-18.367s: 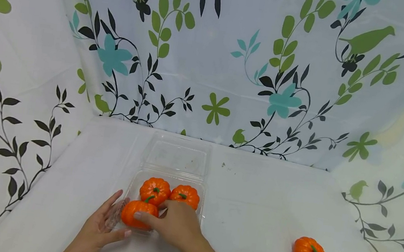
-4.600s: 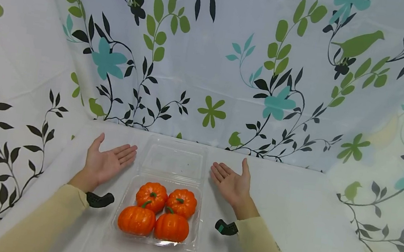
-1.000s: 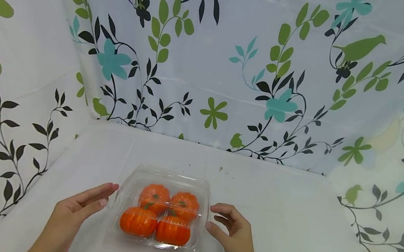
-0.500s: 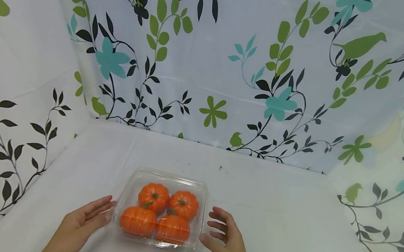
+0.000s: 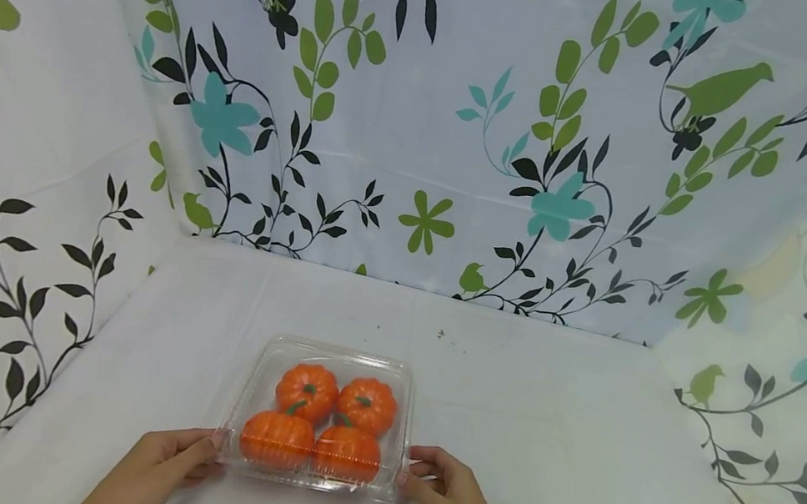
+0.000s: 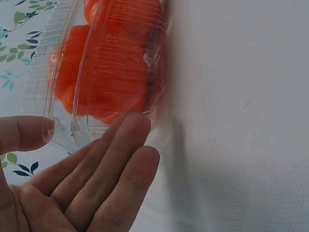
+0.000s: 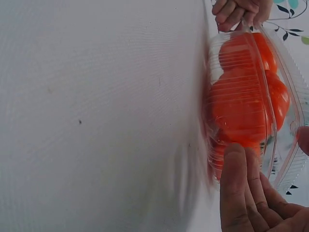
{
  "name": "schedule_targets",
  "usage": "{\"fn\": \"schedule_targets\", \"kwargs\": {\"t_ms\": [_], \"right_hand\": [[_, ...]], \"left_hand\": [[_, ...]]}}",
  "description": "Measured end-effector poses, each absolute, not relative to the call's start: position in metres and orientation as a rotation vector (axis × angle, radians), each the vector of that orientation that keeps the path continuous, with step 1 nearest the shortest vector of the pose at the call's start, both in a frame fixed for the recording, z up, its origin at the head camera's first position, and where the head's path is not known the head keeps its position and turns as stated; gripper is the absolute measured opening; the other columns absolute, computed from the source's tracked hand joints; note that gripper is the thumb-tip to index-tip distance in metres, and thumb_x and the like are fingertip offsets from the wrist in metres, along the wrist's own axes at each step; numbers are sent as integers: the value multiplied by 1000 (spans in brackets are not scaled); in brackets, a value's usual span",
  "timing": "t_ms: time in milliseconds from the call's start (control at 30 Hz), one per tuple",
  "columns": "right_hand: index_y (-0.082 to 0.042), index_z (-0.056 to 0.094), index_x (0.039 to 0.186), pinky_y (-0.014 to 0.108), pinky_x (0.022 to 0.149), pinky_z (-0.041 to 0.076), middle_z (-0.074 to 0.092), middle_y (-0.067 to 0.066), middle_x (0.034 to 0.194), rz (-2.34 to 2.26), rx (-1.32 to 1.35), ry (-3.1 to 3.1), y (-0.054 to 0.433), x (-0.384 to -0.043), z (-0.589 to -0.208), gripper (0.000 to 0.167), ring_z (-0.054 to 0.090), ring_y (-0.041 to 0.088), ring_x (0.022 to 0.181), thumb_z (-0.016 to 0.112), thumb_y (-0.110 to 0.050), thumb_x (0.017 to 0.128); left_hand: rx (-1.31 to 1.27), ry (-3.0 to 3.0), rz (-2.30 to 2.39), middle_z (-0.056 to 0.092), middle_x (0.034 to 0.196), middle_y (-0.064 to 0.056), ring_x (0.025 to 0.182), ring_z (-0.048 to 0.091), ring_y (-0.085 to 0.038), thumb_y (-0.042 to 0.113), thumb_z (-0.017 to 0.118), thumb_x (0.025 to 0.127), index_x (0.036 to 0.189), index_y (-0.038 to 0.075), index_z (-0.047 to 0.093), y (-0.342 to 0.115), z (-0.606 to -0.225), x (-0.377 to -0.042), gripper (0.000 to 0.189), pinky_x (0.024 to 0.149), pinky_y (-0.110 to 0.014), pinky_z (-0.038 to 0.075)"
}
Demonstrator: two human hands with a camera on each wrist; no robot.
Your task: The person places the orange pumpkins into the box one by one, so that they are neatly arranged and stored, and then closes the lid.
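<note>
A clear plastic clamshell container (image 5: 338,352) stands on the white cloth with its lid down. Inside are several small orange toy pumpkins (image 5: 277,439) with green stems. My left hand (image 5: 154,461) pinches the front left corner. In the left wrist view the thumb (image 6: 24,134) lies on the rim and the fingers (image 6: 113,166) lie below it. At the front right corner my right hand (image 5: 448,501) grips likewise. The right wrist view has that thumb (image 7: 303,140) at the rim and fingers (image 7: 236,181) beneath. Whether the lid is latched cannot be seen.
White cloth (image 5: 539,437) covers the table. Behind it and at both sides hang white curtains (image 5: 390,116) printed with leaves, birds and flowers. A few small dark specks (image 5: 441,335) lie behind the container.
A pumpkin that lay at the right is now inside with the others. The lid, earlier laid back, has come down. Both hands have moved from the sides to pinch the front corners.
</note>
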State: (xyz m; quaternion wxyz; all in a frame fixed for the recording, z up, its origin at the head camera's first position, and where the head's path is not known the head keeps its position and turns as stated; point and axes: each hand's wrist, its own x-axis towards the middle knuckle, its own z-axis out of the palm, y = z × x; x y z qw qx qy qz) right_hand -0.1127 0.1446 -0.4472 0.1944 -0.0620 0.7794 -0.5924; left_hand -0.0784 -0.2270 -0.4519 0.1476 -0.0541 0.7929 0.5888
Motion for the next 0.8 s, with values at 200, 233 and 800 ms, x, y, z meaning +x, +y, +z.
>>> {"fn": "schedule_targets", "kwargs": {"t_ms": [200,233,800], "right_hand": [[4,65,112,37,62,61,69,6,89,-1612,-159,2136,147,-114,-449,33,68,21,79,67,-25,96],[3,67,109,37,61,61,70,7,87,-1606,-162,2128,147,-115,-450,31,68,21,78,67,-25,97],[8,67,95,28,60,58,72,8,83,-1654,-213,1866,148,-111,-458,38,71,18,75,57,-28,103]], "left_hand": [[-37,2207,1762,74,103,-21,95,74,-29,28,49,108,133,-26,46,-230,-451,-78,59,81,-38,60],[-31,2204,1777,74,102,-21,95,74,-29,26,49,108,133,-26,46,-229,-452,-77,58,81,-38,61],[-55,2138,1929,74,102,-23,89,75,-24,15,54,106,138,-27,37,-228,-464,-73,55,79,-34,61]]}}
